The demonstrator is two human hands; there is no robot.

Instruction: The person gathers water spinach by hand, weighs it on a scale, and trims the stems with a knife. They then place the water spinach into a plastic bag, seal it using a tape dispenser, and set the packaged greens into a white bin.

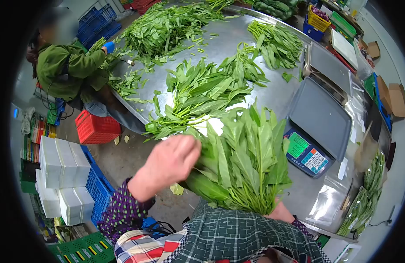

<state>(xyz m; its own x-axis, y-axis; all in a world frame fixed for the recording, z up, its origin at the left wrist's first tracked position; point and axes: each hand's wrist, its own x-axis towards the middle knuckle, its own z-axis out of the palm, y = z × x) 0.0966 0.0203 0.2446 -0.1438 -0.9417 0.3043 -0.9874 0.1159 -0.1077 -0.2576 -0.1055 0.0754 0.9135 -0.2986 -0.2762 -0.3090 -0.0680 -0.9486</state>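
Note:
A bunch of water spinach point(250, 153), its long green leaves pointing away from me, is held just in front of my checked apron. My right hand point(281, 212) grips it low at the stems, mostly hidden behind the greens. At the left edge of the bunch is my left hand point(176, 158), fingers curled in; whatever they pinch, if anything, cannot be made out. Beyond the bunch, loose water spinach point(202, 90) lies spread on the metal table point(272, 94). A digital scale point(320, 120) with a lit green display stands to the right.
Across the table a person in a green jacket point(64, 65) works with a blue-gloved hand point(109, 47) beside a large heap of greens point(163, 30). Another bunch point(277, 41) lies far right. A red crate point(97, 127) and white foam boxes point(64, 160) stand left; bagged greens point(364, 197) lie right.

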